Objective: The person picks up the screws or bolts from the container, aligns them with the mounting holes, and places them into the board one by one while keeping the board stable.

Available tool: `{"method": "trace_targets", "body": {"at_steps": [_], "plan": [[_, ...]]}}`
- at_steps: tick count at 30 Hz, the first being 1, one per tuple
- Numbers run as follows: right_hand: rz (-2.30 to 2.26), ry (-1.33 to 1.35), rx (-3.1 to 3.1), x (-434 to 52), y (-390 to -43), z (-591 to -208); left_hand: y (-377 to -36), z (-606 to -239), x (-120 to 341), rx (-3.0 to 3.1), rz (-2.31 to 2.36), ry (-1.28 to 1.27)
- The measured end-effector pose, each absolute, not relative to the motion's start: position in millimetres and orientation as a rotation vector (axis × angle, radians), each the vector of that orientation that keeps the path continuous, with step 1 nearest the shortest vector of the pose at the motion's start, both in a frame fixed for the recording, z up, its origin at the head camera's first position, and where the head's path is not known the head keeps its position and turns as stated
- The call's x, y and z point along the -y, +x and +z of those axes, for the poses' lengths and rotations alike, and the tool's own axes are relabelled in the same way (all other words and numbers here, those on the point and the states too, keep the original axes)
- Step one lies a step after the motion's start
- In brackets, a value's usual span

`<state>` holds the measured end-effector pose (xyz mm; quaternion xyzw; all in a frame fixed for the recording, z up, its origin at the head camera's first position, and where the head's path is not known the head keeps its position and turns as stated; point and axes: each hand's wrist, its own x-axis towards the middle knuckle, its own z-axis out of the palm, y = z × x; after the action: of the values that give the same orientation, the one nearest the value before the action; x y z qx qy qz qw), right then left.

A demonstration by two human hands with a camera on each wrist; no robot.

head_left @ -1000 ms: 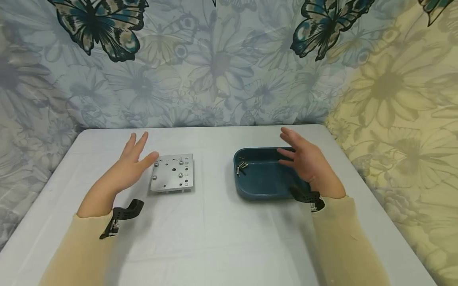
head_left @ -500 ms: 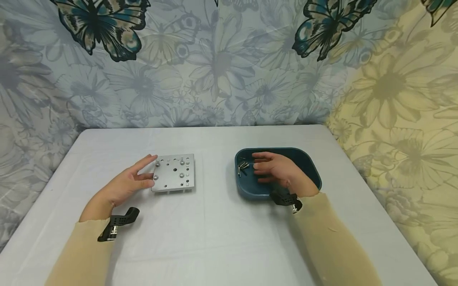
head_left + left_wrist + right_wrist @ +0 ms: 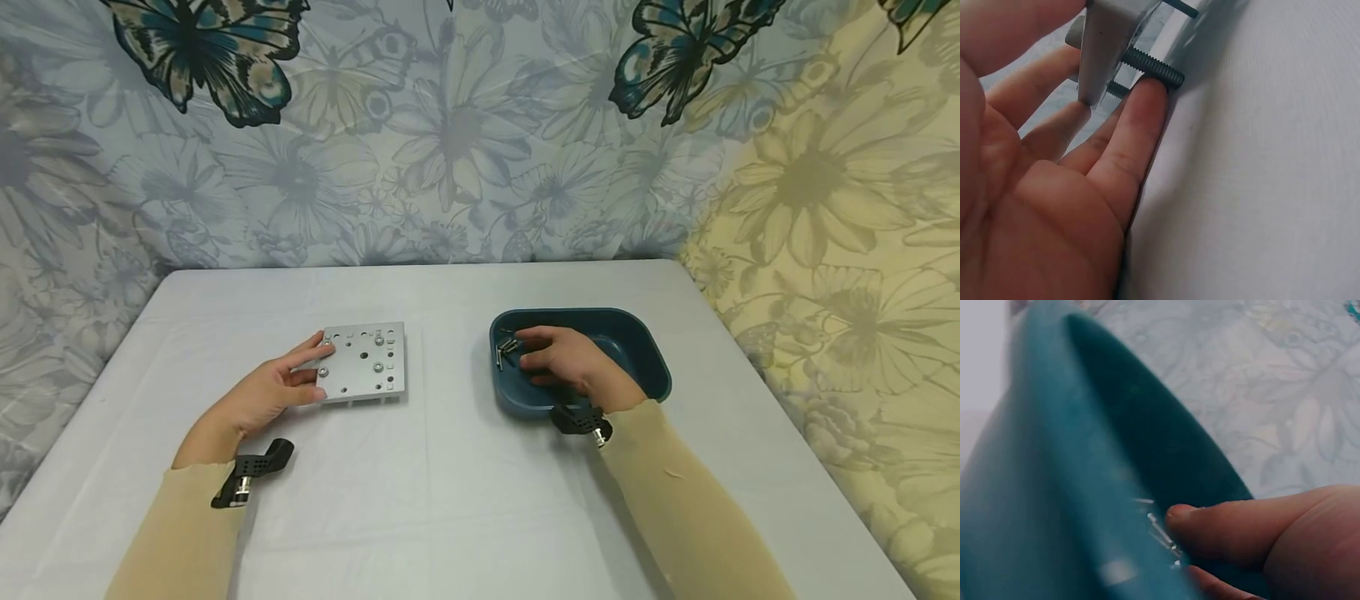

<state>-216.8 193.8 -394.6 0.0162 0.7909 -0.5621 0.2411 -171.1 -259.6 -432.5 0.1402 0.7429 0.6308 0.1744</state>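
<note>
Several screws (image 3: 509, 344) lie in the blue tray (image 3: 641, 354) near the right hand (image 3: 573, 367), grip apart, contact unclear past the rim (image 3: 1063, 437). The left hand (image 3: 264, 389), grip clamped, holds a metal plate (image 3: 362, 381).

"Home or workshop?"

"Can't tell: a draped nook. Butterfly-and-flower drapes (image 3: 457, 167) rise behind the far edge of the white table (image 3: 450, 492) and run along its side edges."
</note>
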Motion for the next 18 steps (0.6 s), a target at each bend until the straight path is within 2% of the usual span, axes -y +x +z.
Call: {"method": "trace_targets", "body": {"at_steps": [18], "plan": [[-1.394,0.017,-2.316,-188.1,-215.7,-395.6,-171.8,-436.1,259.0,-2.159,1.748,0.363]]}}
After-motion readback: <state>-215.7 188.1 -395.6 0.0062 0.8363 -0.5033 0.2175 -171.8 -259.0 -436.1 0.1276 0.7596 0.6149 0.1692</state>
